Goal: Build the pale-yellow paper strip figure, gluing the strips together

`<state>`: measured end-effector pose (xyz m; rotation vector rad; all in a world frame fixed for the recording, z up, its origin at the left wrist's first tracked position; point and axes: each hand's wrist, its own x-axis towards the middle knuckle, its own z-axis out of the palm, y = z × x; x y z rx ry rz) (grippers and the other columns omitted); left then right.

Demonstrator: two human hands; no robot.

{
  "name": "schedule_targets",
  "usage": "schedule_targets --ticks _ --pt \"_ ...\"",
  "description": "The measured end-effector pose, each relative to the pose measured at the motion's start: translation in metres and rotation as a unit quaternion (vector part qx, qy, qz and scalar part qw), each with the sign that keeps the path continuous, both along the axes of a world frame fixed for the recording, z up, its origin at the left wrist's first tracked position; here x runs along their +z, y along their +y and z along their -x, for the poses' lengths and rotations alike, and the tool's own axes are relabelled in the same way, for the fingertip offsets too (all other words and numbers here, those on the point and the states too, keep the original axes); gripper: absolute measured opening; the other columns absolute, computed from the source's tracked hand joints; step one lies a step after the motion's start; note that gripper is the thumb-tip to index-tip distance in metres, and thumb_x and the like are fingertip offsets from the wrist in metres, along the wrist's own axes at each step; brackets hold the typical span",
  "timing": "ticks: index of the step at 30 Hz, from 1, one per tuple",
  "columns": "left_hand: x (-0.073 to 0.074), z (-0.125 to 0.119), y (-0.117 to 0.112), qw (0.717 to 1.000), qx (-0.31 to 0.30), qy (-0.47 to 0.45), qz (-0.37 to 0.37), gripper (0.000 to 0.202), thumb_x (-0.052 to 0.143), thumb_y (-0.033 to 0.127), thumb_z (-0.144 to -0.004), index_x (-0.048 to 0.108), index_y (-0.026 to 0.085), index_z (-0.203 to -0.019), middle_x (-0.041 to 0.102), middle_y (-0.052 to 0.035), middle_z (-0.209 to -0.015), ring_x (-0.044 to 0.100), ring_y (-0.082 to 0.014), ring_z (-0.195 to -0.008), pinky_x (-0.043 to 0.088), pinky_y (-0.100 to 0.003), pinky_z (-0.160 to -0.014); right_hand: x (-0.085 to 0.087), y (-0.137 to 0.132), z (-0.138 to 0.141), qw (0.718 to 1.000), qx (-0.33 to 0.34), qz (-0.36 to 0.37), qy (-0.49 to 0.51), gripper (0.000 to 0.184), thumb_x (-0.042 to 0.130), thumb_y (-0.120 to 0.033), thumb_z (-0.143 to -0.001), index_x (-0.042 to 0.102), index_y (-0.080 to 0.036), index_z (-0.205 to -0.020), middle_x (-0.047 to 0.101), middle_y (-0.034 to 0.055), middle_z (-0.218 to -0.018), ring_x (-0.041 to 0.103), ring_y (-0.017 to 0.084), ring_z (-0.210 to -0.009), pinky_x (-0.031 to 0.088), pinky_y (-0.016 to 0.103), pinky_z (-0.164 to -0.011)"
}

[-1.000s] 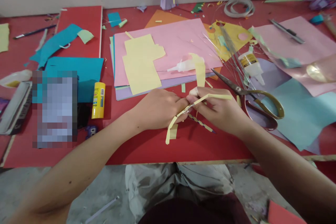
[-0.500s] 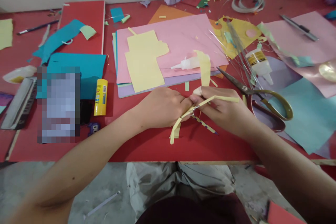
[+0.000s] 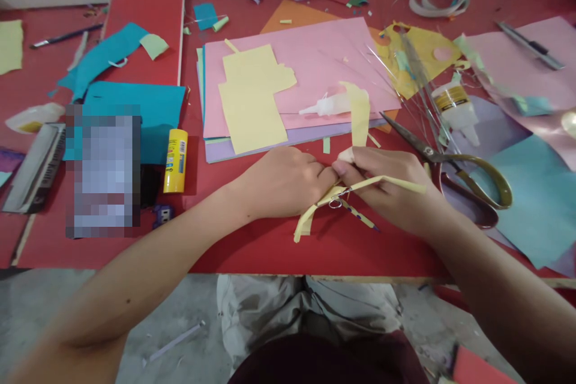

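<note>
My left hand (image 3: pixel 292 183) and my right hand (image 3: pixel 391 186) meet over the red table near its front edge, fingers pinched together. Between them is a small yellow paper figure (image 3: pixel 310 213) with narrow folded strips sticking out to both sides and a thin wire loop (image 3: pixel 335 203) below. A spotted, pointed paper piece (image 3: pixel 362 217) hangs under my right hand. Just behind my fingertips a pale yellow paper strip (image 3: pixel 359 117) rises and curls over a white glue bottle (image 3: pixel 326 105). What lies inside the pinch is hidden by my fingers. Scissors (image 3: pixel 432 153) lie right of my right hand.
A yellow glue stick (image 3: pixel 175 162) stands left of my left hand, beside a blurred rectangular object (image 3: pixel 105 174). Behind my hands is a stack of coloured paper (image 3: pixel 315 54). Thin wires (image 3: pixel 418 78) and a second glue bottle (image 3: pixel 454 109) lie to the right.
The view has shifted slightly, so most things on the table sit a little farther right. The paper figure is turned a little, and its wire loop shows more clearly. Both hands keep their pinch.
</note>
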<state>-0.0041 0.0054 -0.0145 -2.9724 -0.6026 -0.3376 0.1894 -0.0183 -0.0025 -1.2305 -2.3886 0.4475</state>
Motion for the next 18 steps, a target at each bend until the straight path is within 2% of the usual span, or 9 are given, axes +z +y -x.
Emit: schedule_targets --ticks 10,18 --pt "0.0003 -0.0018 -0.0008 1.0 0.0 0.004 0.013 0.02 0.042 0.014 -0.092 0.061 0.012 -0.088 0.066 -0.0028 -0.064 0.063 -0.0194 -0.06 0.039 -0.031 -0.049 -0.0012 -0.001 -0.0008 0.999 -0.003 0.046 0.005 0.029 0.04 -0.028 -0.098 0.039 -0.021 -0.07 0.043 -0.0034 -0.059 0.039 0.009 -0.051 0.029 0.025 -0.052" --pt "0.0013 -0.0022 -0.0011 1.0 0.003 0.013 0.022 0.021 0.042 0.013 -0.092 0.062 0.012 -0.086 0.065 -0.0036 -0.063 0.063 -0.0187 -0.061 0.038 -0.029 -0.05 -0.0001 -0.0018 -0.0001 0.999 -0.003 0.035 -0.008 0.029 0.039 -0.029 -0.098 0.04 -0.021 -0.07 0.043 -0.0035 -0.058 0.039 0.01 -0.05 0.03 0.025 -0.052"
